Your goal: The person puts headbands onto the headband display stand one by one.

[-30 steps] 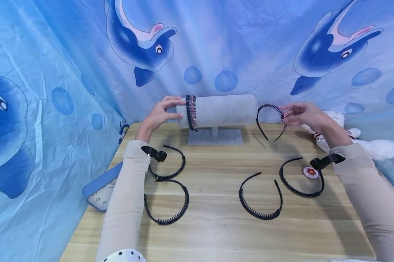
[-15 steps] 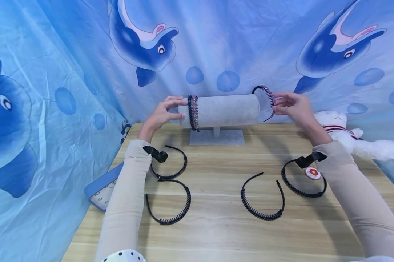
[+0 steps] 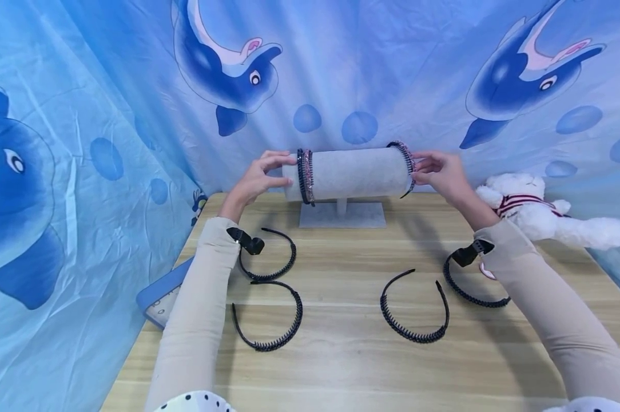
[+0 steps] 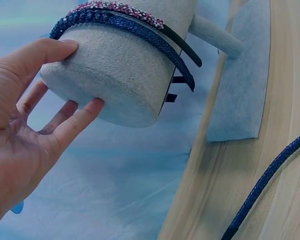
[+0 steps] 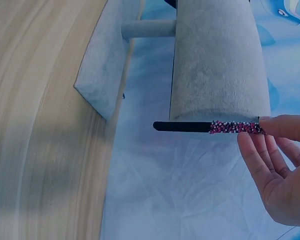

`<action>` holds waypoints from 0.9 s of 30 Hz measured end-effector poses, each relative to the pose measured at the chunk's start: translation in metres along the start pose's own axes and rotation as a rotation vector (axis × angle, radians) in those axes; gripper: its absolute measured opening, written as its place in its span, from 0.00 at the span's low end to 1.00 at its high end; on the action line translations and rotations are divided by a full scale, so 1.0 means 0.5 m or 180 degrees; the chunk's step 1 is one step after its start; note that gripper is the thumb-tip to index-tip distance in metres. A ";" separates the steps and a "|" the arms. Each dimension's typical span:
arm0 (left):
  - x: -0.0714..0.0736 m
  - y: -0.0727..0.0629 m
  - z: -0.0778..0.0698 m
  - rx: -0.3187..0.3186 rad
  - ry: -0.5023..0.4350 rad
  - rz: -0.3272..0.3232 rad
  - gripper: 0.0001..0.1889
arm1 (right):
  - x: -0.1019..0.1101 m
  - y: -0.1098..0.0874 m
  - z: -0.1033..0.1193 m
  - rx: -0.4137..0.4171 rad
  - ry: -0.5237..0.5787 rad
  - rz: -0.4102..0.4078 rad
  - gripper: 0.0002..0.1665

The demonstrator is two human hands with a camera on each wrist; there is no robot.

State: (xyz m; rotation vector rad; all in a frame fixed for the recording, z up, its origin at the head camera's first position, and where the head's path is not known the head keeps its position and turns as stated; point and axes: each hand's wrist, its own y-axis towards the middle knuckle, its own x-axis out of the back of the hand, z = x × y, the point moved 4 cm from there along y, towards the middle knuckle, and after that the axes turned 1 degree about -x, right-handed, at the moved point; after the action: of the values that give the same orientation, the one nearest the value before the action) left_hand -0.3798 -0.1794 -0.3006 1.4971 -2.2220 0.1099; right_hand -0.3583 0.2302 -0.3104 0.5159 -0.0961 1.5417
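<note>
Head view: black toothed headbands (image 3: 415, 339) lie on the pale wooden bench (image 3: 336, 366); beyond, the left hand (image 3: 254, 179) grips one end of a grey fabric cylinder (image 3: 361, 174), while fingers of the right hand (image 3: 446, 175) pinch a pink-beaded black headband (image 5: 235, 127) at the other end.

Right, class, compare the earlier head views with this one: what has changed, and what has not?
The right hand, pinching a pink headband, has moved left, bringing it to the right end of the roll. Nothing was let go. The right sleeve now hides more of the badge. The left hand stays at the roll's left end, and the other headbands stay put.
</note>
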 end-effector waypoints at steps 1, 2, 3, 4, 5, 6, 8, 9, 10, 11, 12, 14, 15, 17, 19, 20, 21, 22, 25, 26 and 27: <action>0.001 0.001 0.000 0.0001 -0.0004 -0.0003 0.28 | -0.002 -0.001 0.002 0.0020 0.0000 -0.0006 0.26; 0.001 0.001 0.000 -0.0001 -0.0005 -0.0003 0.28 | -0.003 -0.002 0.004 0.0031 0.0017 -0.0015 0.27; 0.002 0.002 -0.001 -0.0007 -0.0021 -0.0006 0.28 | -0.005 -0.003 0.005 0.0051 0.0014 -0.0022 0.27; 0.003 0.002 -0.002 -0.0014 -0.0034 -0.0010 0.28 | -0.008 -0.004 0.007 0.0065 0.0015 -0.0025 0.27; 0.003 0.002 -0.002 -0.0015 -0.0037 -0.0011 0.27 | -0.010 -0.006 0.008 0.0094 -0.0011 -0.0031 0.27; 0.003 0.002 -0.002 -0.0012 -0.0034 -0.0009 0.27 | -0.012 -0.008 0.008 0.0105 -0.0005 -0.0039 0.27; 0.003 0.002 -0.002 -0.0008 -0.0027 0.0002 0.27 | -0.017 -0.013 0.006 0.0115 0.0041 -0.0075 0.27; 0.002 0.002 -0.002 -0.0004 -0.0018 0.0007 0.28 | -0.019 -0.016 0.004 0.0122 0.0058 -0.0091 0.27; 0.002 0.002 -0.001 0.0007 -0.0005 0.0014 0.28 | -0.021 -0.018 0.002 0.0124 0.0093 -0.0103 0.28; 0.001 0.001 -0.001 0.0018 0.0011 0.0017 0.28 | -0.023 -0.021 -0.002 0.0125 0.0125 -0.0119 0.28; 0.001 0.001 0.000 0.0029 0.0021 0.0018 0.28 | -0.025 -0.023 -0.004 0.0126 0.0164 -0.0128 0.29; 0.001 0.000 0.002 0.0043 0.0008 0.0013 0.28 | -0.029 -0.024 -0.009 0.0160 0.0203 -0.0138 0.29; 0.001 0.000 0.003 0.0048 -0.0001 0.0011 0.28 | -0.030 -0.024 -0.011 0.0180 0.0204 -0.0130 0.30; 0.001 -0.001 0.004 0.0039 -0.0033 0.0010 0.28 | -0.033 -0.025 -0.012 0.0207 0.0185 -0.0110 0.30; 0.001 -0.002 0.005 0.0017 -0.0065 0.0013 0.28 | -0.034 -0.024 -0.013 0.0217 0.0135 -0.0083 0.31; 0.001 -0.002 0.006 0.0004 -0.0074 0.0012 0.28 | -0.033 -0.023 -0.014 0.0209 0.0098 -0.0066 0.32; 0.001 -0.002 0.006 -0.0006 -0.0073 0.0006 0.28 | -0.033 -0.021 -0.015 0.0195 0.0061 -0.0035 0.32; 0.001 -0.002 0.007 -0.0017 -0.0063 0.0005 0.28 | -0.032 -0.019 -0.016 0.0175 0.0031 0.0001 0.33; 0.001 -0.001 0.007 -0.0054 -0.0045 0.0003 0.28 | -0.024 -0.012 -0.018 0.0092 -0.0089 0.0125 0.34; 0.001 0.000 0.007 -0.0072 -0.0042 0.0008 0.28 | -0.020 -0.009 -0.019 0.0060 -0.0130 0.0175 0.34; 0.001 0.002 0.007 -0.0085 -0.0044 0.0013 0.28 | -0.015 -0.006 -0.019 0.0030 -0.0175 0.0229 0.34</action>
State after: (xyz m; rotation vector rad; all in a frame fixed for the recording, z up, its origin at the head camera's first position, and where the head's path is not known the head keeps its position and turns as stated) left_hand -0.3817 -0.1804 -0.3033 1.4836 -2.2289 0.0709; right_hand -0.3581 0.2269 -0.3226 0.5676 -0.1510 1.5989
